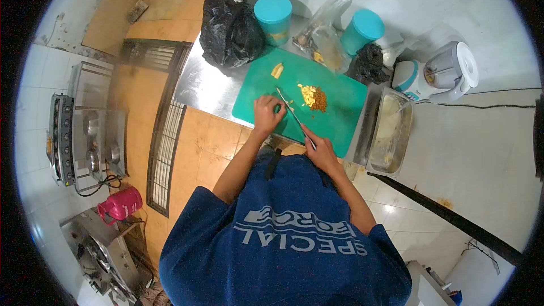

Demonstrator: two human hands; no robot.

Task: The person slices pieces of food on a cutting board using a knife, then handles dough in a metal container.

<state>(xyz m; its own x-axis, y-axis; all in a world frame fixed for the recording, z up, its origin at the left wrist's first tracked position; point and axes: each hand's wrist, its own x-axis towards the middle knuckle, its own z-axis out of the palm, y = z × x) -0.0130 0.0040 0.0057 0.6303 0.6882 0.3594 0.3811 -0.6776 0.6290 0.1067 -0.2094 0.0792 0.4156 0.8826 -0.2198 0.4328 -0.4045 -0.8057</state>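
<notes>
My right hand (pixel 320 151) grips a knife (pixel 293 114), whose blade slants up and leftward over the green cutting board (pixel 340 127). Just left of the blade is my left hand (pixel 268 114), its fingers curled together at the board; what they hold, if anything, is hidden. Small pale bits lie by the blade near those fingertips. To the right of the knife sits a heap of chopped yellow pieces (pixel 307 94), touching a heap of finely chopped orange-brown bits (pixel 320 102). Larger yellow pieces (pixel 277 70) lie near the board's far left.
Behind the board stand a black plastic bag (pixel 229 31), two turquoise-lidded containers (pixel 273 10) (pixel 367 24), a clear bag (pixel 328 39) and a small black bag (pixel 369 63). At right are a metal tray (pixel 404 136) and a blender (pixel 445 71). The metal tabletop (pixel 198 88) shows at left.
</notes>
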